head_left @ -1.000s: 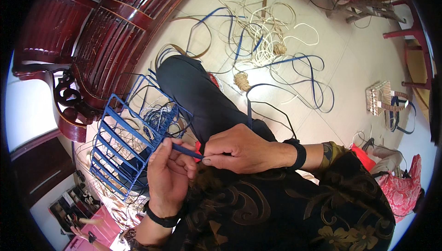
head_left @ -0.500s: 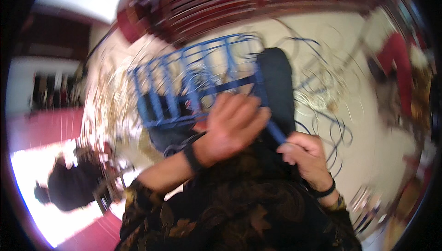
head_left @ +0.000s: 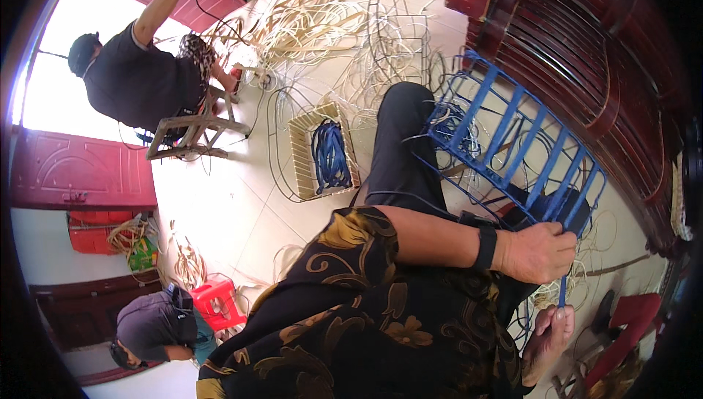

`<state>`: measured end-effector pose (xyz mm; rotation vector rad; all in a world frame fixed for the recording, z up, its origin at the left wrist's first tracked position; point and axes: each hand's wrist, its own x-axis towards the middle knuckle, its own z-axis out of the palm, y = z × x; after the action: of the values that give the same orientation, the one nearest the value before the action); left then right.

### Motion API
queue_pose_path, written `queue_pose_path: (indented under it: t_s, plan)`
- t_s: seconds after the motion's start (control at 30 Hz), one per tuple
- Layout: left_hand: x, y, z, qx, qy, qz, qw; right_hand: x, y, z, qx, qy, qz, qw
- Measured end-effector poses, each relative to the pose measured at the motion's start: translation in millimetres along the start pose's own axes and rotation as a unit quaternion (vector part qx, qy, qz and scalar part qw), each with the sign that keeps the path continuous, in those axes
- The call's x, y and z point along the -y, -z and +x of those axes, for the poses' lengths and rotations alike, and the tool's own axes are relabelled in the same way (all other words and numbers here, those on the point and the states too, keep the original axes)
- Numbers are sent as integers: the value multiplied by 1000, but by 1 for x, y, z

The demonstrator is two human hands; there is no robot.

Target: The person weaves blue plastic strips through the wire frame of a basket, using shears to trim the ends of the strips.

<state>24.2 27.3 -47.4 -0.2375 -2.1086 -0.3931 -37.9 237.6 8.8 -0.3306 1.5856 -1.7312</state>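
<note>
left grip [head_left: 538,252] clenched, right grip [head_left: 545,340] pinching below it.

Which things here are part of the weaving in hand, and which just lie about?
In hand:
left hand on blue wire frame
right hand pinching blue strand

Lying about:
woven tray of blue cord
bare wire frame
pale cane strips
red stool

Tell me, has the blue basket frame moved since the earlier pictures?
Cannot tell: the blue basket frame shows on the other side of the knee, but the head camera swung round.
</note>
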Motion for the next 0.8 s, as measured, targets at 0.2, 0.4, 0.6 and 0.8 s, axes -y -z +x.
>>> queue_pose_path:
  t_s: [0.2, 0.4, 0.6, 0.8]
  plan:
    - [-6, -12, -3, -36, 38, 0, 999, 8, -3, 0, 8, -3, -58, 998]
    - [-2, -16, 2, -36, 47, 4, 998, 17, -19, 17, 20, -14, -119, 993]
    - [-3, -19, 1, -48, 46, 14, 998, 17, -21, 44, 46, -74, -35, 996]
    - [-6, -1, 3, 45, 68, 39, 996, 5, -7, 49, 68, -32, -37, 996]
